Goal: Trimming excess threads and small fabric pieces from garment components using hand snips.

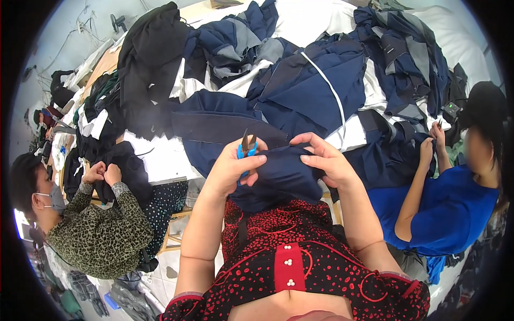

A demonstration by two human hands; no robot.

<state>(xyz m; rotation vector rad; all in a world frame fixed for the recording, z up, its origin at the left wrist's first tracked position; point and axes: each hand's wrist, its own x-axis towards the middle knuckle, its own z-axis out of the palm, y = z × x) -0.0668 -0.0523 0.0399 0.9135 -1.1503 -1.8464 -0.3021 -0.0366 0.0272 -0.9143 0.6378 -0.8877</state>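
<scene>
- Between our two hands, above our lap, hung a dark navy woven cloth piece (284, 174), its upper edge gathered near our thumbs and its lower folds against our black garment with red spots (278, 227).
- Our left hand (235, 166) was closed round small snips with blue handles and dark pointed metal blades (246, 151), while its thumb reached the cloth's left end. With one hand doing both jobs, we judged that a loosened grip could drop the snips or free the cloth.
- Our right hand (324, 160) held the other end narrowly under its thumb, its index finger lifted; how firmly the hidden fingers gripped, we could not tell. A weak pinch there could let the edge slide.
- The blades pointed upward, slightly apart, close to fabric and fingers; a careless turn of the wrist could nick either.
- Just beyond lay a broad heap of navy blue fabric (310, 96). Since its colour nearly matched our piece, we reckoned a stray layer could get snagged unnoticed.
</scene>
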